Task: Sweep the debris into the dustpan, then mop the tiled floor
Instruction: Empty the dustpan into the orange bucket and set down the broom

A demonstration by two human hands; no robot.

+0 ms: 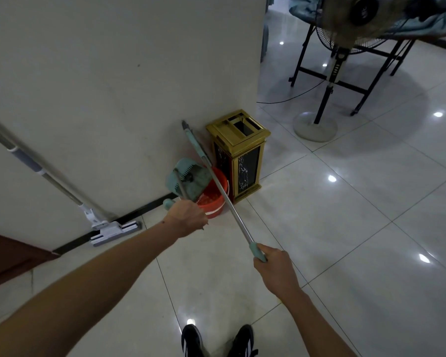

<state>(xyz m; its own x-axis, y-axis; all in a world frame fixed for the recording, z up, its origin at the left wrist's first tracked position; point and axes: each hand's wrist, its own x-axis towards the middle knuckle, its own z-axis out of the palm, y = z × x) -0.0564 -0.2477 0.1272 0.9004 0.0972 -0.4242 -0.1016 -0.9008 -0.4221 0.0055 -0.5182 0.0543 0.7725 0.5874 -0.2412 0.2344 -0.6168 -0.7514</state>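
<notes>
Head | left hand [188, 217] grips dustpan [188, 180] handle | right hand [273, 269] grips broom [224, 197]

**Teal tools, orange bucket, gold bin**

The dustpan [188, 180] is pale teal with dark smudges. The broom [224, 199] has a silver shaft and teal grip. The bucket [214, 199] is orange-red. The bin [238, 155] has a gold frame and black panels with white veining. The mop [108, 226] at lower left is white and grey. The floor [345, 228] is glossy off-white tile. The 2 shoes [218, 340] are black with white stripes.

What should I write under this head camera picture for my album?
Left hand tips the dustpan over a red bucket; right hand holds the broom.
</notes>
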